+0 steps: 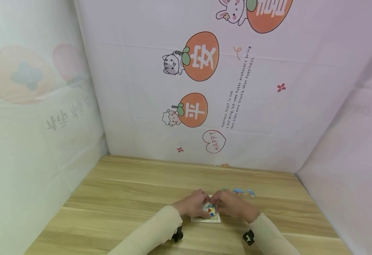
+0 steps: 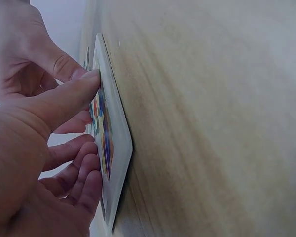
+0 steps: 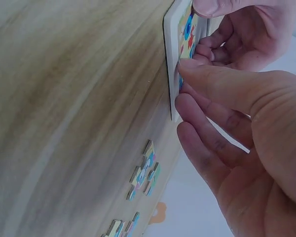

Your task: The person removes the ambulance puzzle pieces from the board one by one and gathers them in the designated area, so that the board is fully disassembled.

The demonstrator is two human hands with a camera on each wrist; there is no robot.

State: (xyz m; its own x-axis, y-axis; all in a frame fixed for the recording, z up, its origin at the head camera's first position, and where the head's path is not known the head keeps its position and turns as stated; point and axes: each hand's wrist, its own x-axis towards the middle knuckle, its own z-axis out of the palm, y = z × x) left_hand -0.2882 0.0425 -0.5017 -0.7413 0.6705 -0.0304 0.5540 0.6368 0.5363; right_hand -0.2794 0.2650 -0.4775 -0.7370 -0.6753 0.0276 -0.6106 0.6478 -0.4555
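A small jigsaw puzzle (image 1: 210,211) with colourful pieces in a white-rimmed tray (image 1: 205,221) lies on the wooden table. My left hand (image 1: 195,204) rests over its left side; the thumb (image 2: 84,89) presses on the puzzle and the bent fingers (image 2: 90,185) touch its surface. From the other side my right hand (image 1: 234,204) reaches over the upper right corner. Its thumb (image 3: 202,71) rests at the tray's edge, with the other fingertips (image 3: 185,106) close beside it. No loose piece shows between the right fingers. Both hands cover part of the picture.
Several loose puzzle pieces (image 3: 144,170) lie on the table (image 1: 135,191) beyond the right hand; a blue piece (image 1: 238,191) is among them. White printed cloth (image 1: 141,106) walls the table at the back and both sides. A black wrist mount (image 1: 248,237) sits below the right sleeve.
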